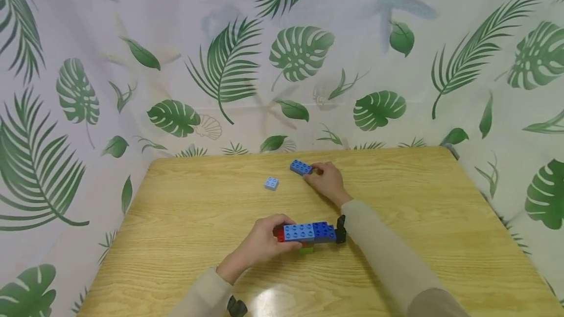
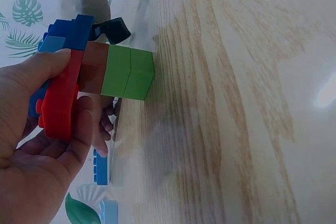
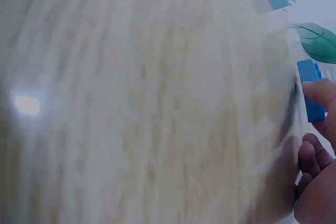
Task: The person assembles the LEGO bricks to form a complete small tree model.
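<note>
My left hand (image 1: 263, 235) grips the left end of a toy brick build (image 1: 299, 232), thumb on the near side and fingers on the far side. The build has light and dark blue bricks on top and a red brick (image 2: 62, 95) below. Under these, a brown brick (image 2: 94, 69) and green bricks (image 2: 128, 72) form a stem. Farther back, my right hand (image 1: 328, 180) pinches the right end of a blue eight-stud brick (image 1: 300, 167) between thumb and finger. A light blue four-stud brick (image 1: 271, 183) lies to its left, apart from both hands.
The wooden table (image 1: 198, 199) reaches back to a leaf-patterned cloth (image 1: 246, 62). A black wrist device (image 1: 341, 229) on the right sleeve appears close beside the build's right end; contact cannot be told. Another black device (image 1: 237, 306) sits at the left sleeve.
</note>
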{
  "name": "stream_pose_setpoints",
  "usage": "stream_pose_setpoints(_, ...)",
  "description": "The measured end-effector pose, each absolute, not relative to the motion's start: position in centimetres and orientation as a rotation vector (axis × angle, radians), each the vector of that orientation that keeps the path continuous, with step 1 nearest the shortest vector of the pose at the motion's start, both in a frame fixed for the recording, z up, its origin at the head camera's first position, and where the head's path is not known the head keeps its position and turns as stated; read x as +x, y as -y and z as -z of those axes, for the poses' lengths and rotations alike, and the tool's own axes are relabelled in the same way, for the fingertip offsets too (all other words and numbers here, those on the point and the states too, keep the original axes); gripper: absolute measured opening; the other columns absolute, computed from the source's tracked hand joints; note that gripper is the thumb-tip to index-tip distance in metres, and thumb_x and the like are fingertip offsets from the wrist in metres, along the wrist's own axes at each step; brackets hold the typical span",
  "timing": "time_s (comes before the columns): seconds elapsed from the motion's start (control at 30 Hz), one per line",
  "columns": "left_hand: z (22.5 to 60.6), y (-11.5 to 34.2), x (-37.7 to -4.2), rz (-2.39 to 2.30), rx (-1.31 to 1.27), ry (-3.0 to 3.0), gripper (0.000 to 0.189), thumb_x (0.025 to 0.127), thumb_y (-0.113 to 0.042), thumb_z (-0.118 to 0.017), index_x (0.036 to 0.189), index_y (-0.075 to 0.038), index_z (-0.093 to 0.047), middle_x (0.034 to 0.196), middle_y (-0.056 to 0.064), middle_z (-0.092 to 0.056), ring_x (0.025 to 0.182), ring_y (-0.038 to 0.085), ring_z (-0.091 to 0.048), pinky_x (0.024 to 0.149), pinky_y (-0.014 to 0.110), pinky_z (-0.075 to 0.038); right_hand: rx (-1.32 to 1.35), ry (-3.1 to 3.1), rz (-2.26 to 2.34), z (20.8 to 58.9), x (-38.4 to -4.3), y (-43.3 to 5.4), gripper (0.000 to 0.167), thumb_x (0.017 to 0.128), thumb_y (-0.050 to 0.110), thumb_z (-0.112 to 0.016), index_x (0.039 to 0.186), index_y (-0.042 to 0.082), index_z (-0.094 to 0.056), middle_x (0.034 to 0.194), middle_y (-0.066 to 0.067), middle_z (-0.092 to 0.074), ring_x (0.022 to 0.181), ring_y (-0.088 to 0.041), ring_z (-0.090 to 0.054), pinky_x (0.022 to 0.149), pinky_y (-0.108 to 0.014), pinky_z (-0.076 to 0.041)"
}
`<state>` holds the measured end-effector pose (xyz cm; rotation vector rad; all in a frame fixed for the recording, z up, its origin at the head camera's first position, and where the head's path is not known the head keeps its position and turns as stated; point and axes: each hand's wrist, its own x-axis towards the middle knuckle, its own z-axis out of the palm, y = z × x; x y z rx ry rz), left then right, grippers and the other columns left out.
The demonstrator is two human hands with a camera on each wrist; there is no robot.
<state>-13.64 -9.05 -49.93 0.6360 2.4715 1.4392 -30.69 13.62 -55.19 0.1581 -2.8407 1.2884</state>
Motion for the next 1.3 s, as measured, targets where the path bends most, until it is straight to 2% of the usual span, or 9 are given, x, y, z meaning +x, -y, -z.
stream_pose_setpoints(0.3, 49.9, 9.1, -13.7, -1.416, 0.63, -2.482, 0.035, 0.09, -0.026, -0.087, 0.119, -0.015, -0.071, 0.11, -0.002, -0.072, 0.093, 0.007, -0.064, 0.08, 0.023, -0.054, 0.273, 2.833, -1.423, 53.9, -29.9, -15.1, 0.055, 0.097, 0.034, -0.075, 0.142, 0.006, -0.065, 0.128, -0.018, -0.062, 0.113, -0.033, -0.058, 0.097, -0.049, -0.05)
stream_pose_setpoints(0.47, 49.9, 9.1, -13.8, -1.391, 0.63, -2.498, 0.035, 0.09, -0.029, -0.087, 0.118, -0.016, -0.071, 0.111, -0.003, -0.072, 0.096, 0.008, -0.063, 0.083, 0.023, -0.053, 0.382, 2.843, -1.409, 52.7, -28.9, -15.9, 0.053, 0.098, 0.03, -0.076, 0.143, 0.004, -0.064, 0.131, -0.019, -0.063, 0.112, -0.032, -0.059, 0.095, -0.045, -0.051)
stream_pose_setpoints(0.77, 49.9, 9.1, -13.7, -1.397, 0.635, -2.498, 0.035, 0.089, -0.028, -0.087, 0.118, -0.017, -0.071, 0.109, -0.004, -0.072, 0.093, 0.008, -0.063, 0.082, 0.023, -0.053, 0.528, 2.847, -1.382, 49.4, -26.4, -17.1, 0.056, 0.096, 0.036, -0.078, 0.141, 0.005, -0.067, 0.126, -0.017, -0.067, 0.102, -0.026, -0.061, 0.075, -0.031, -0.049)
stream_pose_setpoints(0.93, 49.9, 9.1, -13.7, -1.42, 0.624, -2.48, 0.035, 0.089, -0.027, -0.087, 0.118, -0.015, -0.071, 0.108, -0.003, -0.072, 0.092, 0.008, -0.063, 0.081, 0.023, -0.053, 0.613, 2.841, -1.366, 48.4, -24.8, -17.8, 0.056, 0.095, 0.037, -0.079, 0.141, 0.007, -0.067, 0.122, -0.012, -0.068, 0.098, -0.022, -0.06, 0.073, -0.031, -0.049)
stream_pose_setpoints(1.17, 49.9, 9.0, -13.6, -1.422, 0.623, -2.482, 0.035, 0.09, -0.027, -0.087, 0.119, -0.015, -0.071, 0.109, -0.003, -0.072, 0.094, 0.009, -0.063, 0.082, 0.023, -0.053, 0.74, 2.828, -1.362, 47.5, -22.3, -18.4, 0.052, 0.095, 0.037, -0.08, 0.139, 0.01, -0.07, 0.12, -0.012, -0.069, 0.094, -0.016, -0.06, 0.078, -0.028, -0.05)
stream_pose_setpoints(1.3, 50.0, 9.0, -13.6, -1.416, 0.619, -2.487, 0.037, 0.09, -0.028, -0.086, 0.12, -0.014, -0.07, 0.111, -0.002, -0.072, 0.095, 0.01, -0.063, 0.082, 0.023, -0.053, 0.794, 2.812, -1.366, 47.2, -21.1, -18.7, 0.049, 0.094, 0.033, -0.081, 0.137, 0.011, -0.071, 0.118, -0.006, -0.069, 0.091, -0.014, -0.06, 0.073, -0.027, -0.049)
